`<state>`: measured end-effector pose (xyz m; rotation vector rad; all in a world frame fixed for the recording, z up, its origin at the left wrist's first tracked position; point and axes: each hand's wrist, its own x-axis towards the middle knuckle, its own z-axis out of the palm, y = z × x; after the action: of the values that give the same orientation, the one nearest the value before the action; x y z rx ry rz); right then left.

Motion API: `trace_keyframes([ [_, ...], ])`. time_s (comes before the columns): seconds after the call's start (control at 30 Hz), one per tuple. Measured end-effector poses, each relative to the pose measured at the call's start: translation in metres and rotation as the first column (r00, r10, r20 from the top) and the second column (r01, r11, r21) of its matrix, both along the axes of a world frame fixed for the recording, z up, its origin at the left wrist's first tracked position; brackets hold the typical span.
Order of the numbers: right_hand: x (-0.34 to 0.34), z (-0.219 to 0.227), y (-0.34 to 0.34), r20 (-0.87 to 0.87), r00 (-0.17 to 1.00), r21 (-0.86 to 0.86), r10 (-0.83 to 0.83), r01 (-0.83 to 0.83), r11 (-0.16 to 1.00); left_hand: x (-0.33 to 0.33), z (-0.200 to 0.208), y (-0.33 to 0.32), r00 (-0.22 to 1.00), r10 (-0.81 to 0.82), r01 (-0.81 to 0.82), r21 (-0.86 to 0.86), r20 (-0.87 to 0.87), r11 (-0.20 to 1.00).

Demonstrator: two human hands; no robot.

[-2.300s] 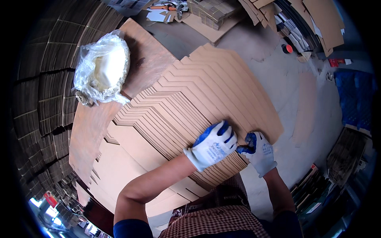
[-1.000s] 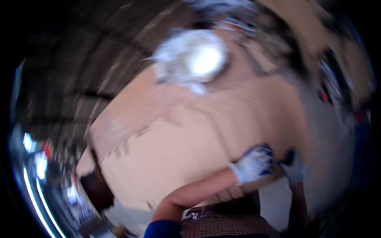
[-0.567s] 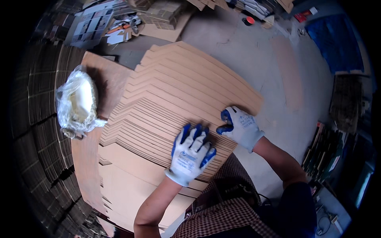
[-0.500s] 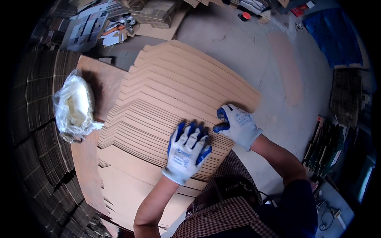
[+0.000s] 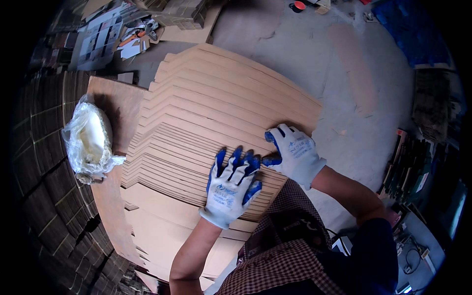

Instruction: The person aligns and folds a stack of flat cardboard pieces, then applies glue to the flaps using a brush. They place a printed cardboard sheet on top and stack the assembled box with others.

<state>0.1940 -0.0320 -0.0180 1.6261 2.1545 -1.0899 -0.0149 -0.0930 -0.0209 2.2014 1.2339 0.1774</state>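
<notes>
Brown cardboard sheets (image 5: 216, 105) lie fanned out like steps, their edges closely spaced near my hands and wider apart farther away. My left hand (image 5: 231, 184), in a white glove with blue-coated fingers, rests on the sheets with its fingers spread. My right hand (image 5: 294, 150), gloved alike, is at the right edge of the sheets. Its thumb and index finger are apart and point left, near the left hand's fingertips; its other fingers are bent and partly hidden. More flat cardboard (image 5: 164, 211) lies nearer to me, under the fanned sheets.
A wooden board (image 5: 120, 105) shows along the left side of the sheets. On it sits a plastic-wrapped white bundle (image 5: 93, 135). Tied cardboard stacks (image 5: 46, 142) stand at far left. Beyond are cartons (image 5: 184, 14) and a blue sheet (image 5: 410, 32) on the grey floor (image 5: 275, 29).
The view has shifted slightly, so the sheets and background sit a little farther left and higher. Both hands stay in nearly the same places, and the right index finger looks a little straighter.
</notes>
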Motion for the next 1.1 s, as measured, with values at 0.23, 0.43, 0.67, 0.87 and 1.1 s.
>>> trace_keyframes([
  [0.23,0.001,-0.007,-0.005,-0.018,1.000,0.085,-0.017,0.018,0.996,0.009,-0.011,-0.011,0.996,-0.067,0.067,0.000,-0.064,0.998],
  [0.43,0.001,-0.009,-0.004,-0.003,0.999,0.040,-0.037,0.037,0.999,0.008,-0.011,-0.015,0.996,-0.064,0.063,-0.016,-0.055,0.998],
  [0.67,0.001,-0.009,-0.004,-0.001,0.999,0.065,-0.040,0.040,0.997,0.002,-0.008,-0.013,0.999,-0.036,0.036,0.026,0.005,0.999],
  [0.87,0.003,-0.013,-0.003,-0.043,0.999,0.106,-0.021,0.026,0.994,0.003,-0.006,-0.001,0.991,-0.016,0.014,0.019,0.132,1.000],
  [1.1,0.002,-0.013,-0.003,-0.021,0.998,0.053,-0.056,0.057,0.997,0.014,-0.013,-0.008,0.992,-0.007,-0.005,0.091,0.127,0.996],
])
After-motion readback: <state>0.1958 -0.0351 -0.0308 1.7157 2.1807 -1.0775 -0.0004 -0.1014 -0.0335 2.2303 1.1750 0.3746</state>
